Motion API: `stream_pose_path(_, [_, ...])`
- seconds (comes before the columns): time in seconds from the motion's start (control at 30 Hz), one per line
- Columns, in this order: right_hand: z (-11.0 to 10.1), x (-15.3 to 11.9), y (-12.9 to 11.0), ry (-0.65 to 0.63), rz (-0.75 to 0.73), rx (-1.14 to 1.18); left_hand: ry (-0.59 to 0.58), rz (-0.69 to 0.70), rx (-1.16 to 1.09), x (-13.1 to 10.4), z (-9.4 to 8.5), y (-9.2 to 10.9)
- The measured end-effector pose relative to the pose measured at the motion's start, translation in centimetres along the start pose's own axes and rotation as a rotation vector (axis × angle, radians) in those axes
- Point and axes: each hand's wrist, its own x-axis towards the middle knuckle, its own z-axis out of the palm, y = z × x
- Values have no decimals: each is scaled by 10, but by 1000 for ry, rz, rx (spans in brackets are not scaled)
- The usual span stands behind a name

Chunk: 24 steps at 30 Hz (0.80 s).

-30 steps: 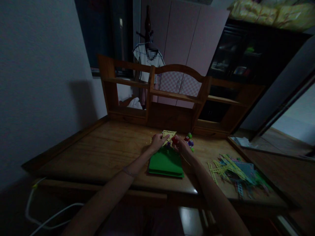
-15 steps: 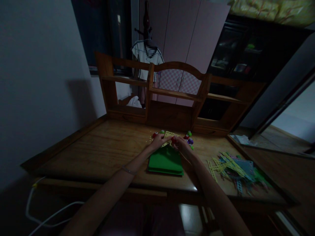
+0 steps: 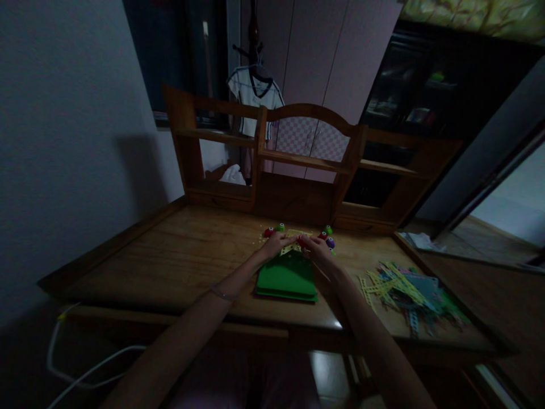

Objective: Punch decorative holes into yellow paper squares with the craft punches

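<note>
Above a green folded sheet (image 3: 286,278), both hands meet in the middle of the desk. My left hand (image 3: 275,245) is closed at the left edge of a yellow perforated piece (image 3: 292,233). My right hand (image 3: 315,249) pinches a small red ball (image 3: 301,241) at the right side of that piece. Beyond my left hand lie a red ball with an eye (image 3: 268,232) and a green one (image 3: 280,227). Past my right hand sit another red ball (image 3: 322,236), a purple one (image 3: 330,242) and a green one (image 3: 328,230).
A heap of yellow, blue and green perforated strips (image 3: 400,287) covers the right side of the wooden desk (image 3: 183,250). Small yellow bits lie left of the balls. A wooden shelf (image 3: 306,158) stands along the back edge. A white cable (image 3: 85,372) hangs at the lower left.
The yellow piece has tilted flatter between my hands. My right hand has shifted very slightly, with the red ball still in its fingers.
</note>
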Motion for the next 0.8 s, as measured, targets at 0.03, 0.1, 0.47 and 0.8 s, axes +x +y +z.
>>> stream_pose_path(0.03, [0, -1, 0, -6, 5, 4, 17, 9, 33, 0, -1, 0])
stream_pose_path(0.1, [0, -2, 0, -44, 19, 30, 37, 23, 93, 0, -2, -1])
stream_pose_path(0.47, [6, -4, -2, -66, -52, 58, 105, 186, 354, -4, -5, 13])
stream_pose_path(0.8, [8, -7, -8, -20, -151, -197, 49, 229, 384, -3, -6, 10])
